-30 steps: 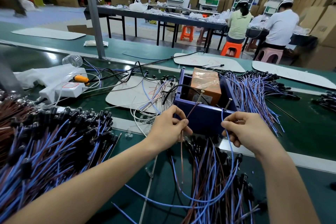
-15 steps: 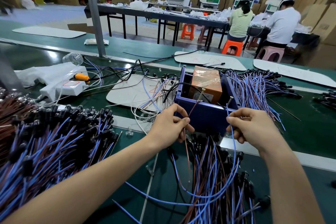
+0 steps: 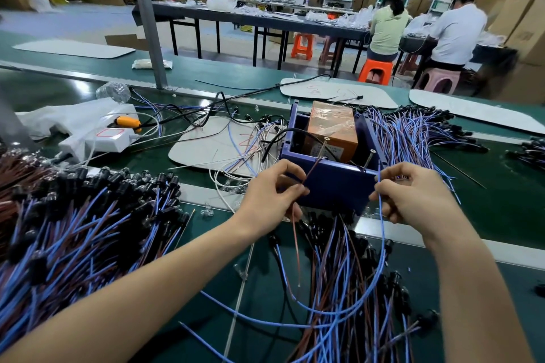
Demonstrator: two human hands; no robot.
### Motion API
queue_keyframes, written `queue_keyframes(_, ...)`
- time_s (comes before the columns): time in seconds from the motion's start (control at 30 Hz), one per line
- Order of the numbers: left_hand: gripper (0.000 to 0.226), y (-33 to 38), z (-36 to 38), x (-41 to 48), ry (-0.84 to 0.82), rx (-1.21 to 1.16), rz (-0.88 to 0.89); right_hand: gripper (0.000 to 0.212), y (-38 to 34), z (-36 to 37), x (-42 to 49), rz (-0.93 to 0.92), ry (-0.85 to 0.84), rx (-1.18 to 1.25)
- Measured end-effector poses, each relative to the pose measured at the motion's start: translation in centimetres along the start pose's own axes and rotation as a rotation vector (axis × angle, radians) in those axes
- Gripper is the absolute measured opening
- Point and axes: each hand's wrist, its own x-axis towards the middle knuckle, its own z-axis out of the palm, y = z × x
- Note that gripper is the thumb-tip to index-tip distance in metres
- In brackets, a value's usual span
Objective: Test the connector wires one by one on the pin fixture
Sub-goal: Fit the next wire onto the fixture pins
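Since the earlier frames the right hand (image 3: 413, 194) has crept up a little, and the tip of the blue wire (image 3: 382, 233) it pinches now stands just beside the right pin (image 3: 369, 158). The left hand (image 3: 274, 194) has hardly shifted. It pinches the brown wire (image 3: 296, 242), whose bare end slants up to the foot of the left pin (image 3: 324, 146) and seems to touch it.

Both pins rise from the front edge of the blue box (image 3: 333, 186) at the centre of the frame, just above the two hands. The two wires hang down in one loop towards the bottom of the frame.

To do this step well, I judge the brown end should stay pressed on its pin while the blue tip is laid firmly against the other. Each grip should sit close to its tip so the wire does not flex away, and the loop should stay free of the loose wires (image 3: 339, 289) below.

A big heap (image 3: 73, 230) fills the lower left, and another bundle (image 3: 413, 132) fans out at the right of the box on the green table (image 3: 501, 200).
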Motion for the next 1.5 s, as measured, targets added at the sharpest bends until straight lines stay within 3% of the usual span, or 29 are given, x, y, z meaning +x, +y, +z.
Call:
queue_keyframes(0.4,0.041,0.5,-0.1,0.1,-0.069,0.096,0.077,0.012,0.5,1.3,0.3,-0.067,0.013,-0.037)
queue_keyframes(0.63,0.053,1.0,-0.2,-0.1,-0.180,0.077,0.008,0.015,0.7,1.7,0.4,-0.103,0.019,-0.052)
queue_keyframes(1.07,0.048,1.6,-0.1,-0.4,-0.174,-0.005,-0.033,0.017,0.8,2.1,0.3,-0.101,0.041,-0.041)
queue_keyframes(1.5,0.045,1.4,-0.2,-0.3,-0.175,0.000,-0.031,0.016,0.4,2.7,0.0,-0.129,0.225,-0.251)
